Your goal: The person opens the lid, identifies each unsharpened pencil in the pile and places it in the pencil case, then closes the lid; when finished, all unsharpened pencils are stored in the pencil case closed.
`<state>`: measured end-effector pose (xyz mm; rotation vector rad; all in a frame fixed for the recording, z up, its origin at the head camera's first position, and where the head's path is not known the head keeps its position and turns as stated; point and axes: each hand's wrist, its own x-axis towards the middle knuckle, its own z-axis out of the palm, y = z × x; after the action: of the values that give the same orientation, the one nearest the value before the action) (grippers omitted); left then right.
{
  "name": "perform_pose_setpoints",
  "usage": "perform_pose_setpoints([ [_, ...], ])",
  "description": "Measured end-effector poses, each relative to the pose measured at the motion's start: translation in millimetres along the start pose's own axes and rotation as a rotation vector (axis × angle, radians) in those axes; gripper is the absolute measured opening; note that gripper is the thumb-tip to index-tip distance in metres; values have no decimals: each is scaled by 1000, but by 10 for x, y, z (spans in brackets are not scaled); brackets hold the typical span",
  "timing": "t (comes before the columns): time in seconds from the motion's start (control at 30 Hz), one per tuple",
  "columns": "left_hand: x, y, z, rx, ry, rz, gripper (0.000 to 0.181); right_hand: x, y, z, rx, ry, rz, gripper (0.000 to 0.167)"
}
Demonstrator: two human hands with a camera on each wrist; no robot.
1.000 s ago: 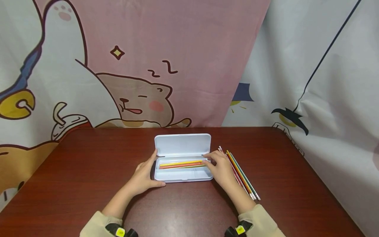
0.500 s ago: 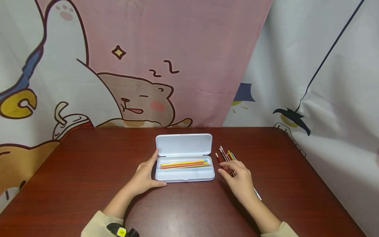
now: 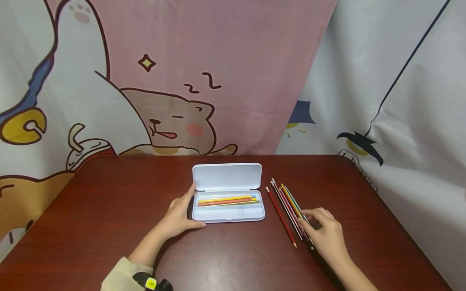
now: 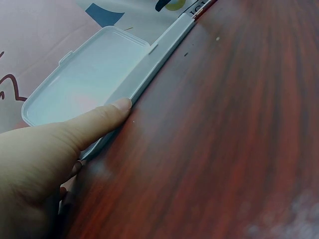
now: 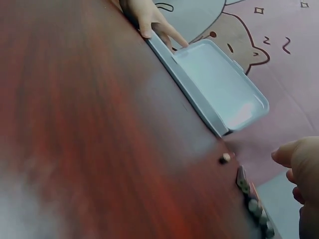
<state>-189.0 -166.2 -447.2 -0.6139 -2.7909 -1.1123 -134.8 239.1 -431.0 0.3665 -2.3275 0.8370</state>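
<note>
A white pencil case [image 3: 251,215] stands with its lid [image 3: 227,176] raised. Several coloured pencils [image 3: 227,200], yellow and orange among them, lie in its back compartment. My left hand [image 3: 176,218] holds the case's left end, thumb [image 4: 112,112] against the front wall and index finger by the hinge. To the right, my right hand [image 3: 327,234] hovers at a loose bundle of pencils [image 3: 287,206], thumb and index finger parted beside the yellow and teal ones. Whether they touch is unclear. A red pencil [image 3: 282,218] lies slightly apart, its point towards me.
The dark red-brown table [image 3: 225,258] reaches back to a curtain [image 3: 255,81] printed with cartoon animals. More curtain hangs along the right edge. My left wrist wears a black strap with a yellow tag [image 3: 151,283].
My right hand has left the case's right end and moved right, over the pencils to their far side. The red pencil now lies apart from the bundle. My left hand stays at the case.
</note>
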Motion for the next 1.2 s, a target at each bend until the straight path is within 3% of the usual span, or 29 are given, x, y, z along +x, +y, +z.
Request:
perform_pose_setpoints([
  [0.57, 6, 2, 9, -4, 4, 17, 126, -112, 151, -91, -92, -101, 106, 18],
  [1.2, -12, -1, -4, -8, 7, 19, 126, -82, 132, -41, -176, -161, 302, 6],
])
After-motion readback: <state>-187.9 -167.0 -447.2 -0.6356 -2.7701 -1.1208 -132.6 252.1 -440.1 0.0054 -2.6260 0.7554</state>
